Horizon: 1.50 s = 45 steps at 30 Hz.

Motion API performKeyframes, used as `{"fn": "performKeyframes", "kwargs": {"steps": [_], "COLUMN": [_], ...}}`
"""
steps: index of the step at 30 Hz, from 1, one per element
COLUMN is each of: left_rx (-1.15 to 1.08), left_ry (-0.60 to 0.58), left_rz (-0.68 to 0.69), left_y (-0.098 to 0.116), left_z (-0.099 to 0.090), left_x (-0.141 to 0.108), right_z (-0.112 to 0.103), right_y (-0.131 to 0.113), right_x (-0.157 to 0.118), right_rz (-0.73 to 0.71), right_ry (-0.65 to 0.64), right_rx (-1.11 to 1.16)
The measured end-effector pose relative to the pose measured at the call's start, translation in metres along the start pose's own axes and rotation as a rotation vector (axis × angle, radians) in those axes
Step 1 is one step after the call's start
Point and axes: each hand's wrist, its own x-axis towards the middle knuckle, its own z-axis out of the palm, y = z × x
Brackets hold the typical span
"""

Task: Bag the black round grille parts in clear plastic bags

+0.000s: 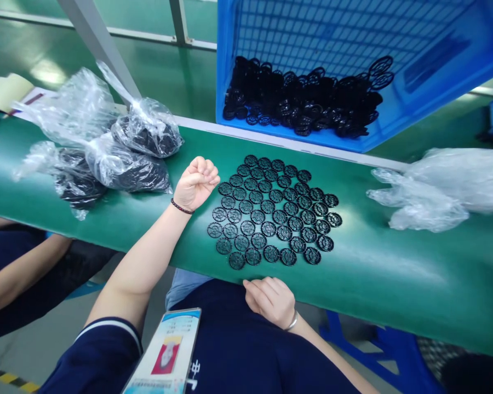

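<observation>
My left hand is closed in a fist above the green table, with a dark braided band at the wrist. No object shows in its fingers. It is beside the left side of a group of black round spoked plastic discs, laid flat close together in rough rows. Below them, at the table's front edge, my right hand rests against my dark shirt. Its fingers are curled, their inner side is turned away, and nothing shows sticking out of them. Neither hand touches the discs.
A tilted blue crate behind the table holds a heap of black discs. Tied clear bags with dark contents lie on the left, near a co-worker's arm. Clear plastic bags lie on the right of the green table.
</observation>
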Motion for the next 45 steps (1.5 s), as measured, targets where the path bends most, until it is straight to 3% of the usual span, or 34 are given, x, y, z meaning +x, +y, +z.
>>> {"fn": "performKeyframes", "kwargs": {"steps": [5, 9, 11, 14, 17, 20, 25, 35, 45], "left_rx": [0.021, 0.176, 0.374, 0.888, 1.355, 1.538, 1.579, 1.443, 1.394], "left_ry": [0.003, 0.002, 0.029, 0.061, -0.031, -0.128, -0.164, -0.159, -0.187], "left_rz": [0.015, 0.081, 0.168, 0.315, 0.442, 0.478, 0.475, 0.566, 0.52], "left_y": [-0.003, -0.008, -0.01, -0.012, -0.014, -0.017, -0.023, -0.02, -0.021], "left_z": [-0.001, -0.007, -0.013, -0.022, -0.03, -0.035, -0.038, -0.029, -0.024], "left_x": [-0.001, 0.001, 0.004, 0.009, 0.011, 0.012, 0.014, 0.009, 0.005], "right_z": [0.001, 0.001, 0.0, -0.001, -0.002, -0.001, 0.001, 0.001, 0.001], "right_y": [-0.001, -0.002, -0.002, -0.002, -0.002, -0.002, -0.001, -0.002, -0.001], "right_x": [-0.004, -0.003, -0.001, 0.001, 0.0, -0.001, -0.003, -0.007, -0.006], "right_rz": [0.02, 0.012, 0.016, 0.024, 0.025, 0.023, 0.022, 0.036, 0.034], "right_ry": [-0.018, -0.013, -0.015, -0.024, -0.025, -0.02, -0.021, -0.034, -0.025], "right_rx": [-0.001, -0.008, -0.004, 0.001, 0.008, 0.021, 0.021, 0.014, 0.02]}}
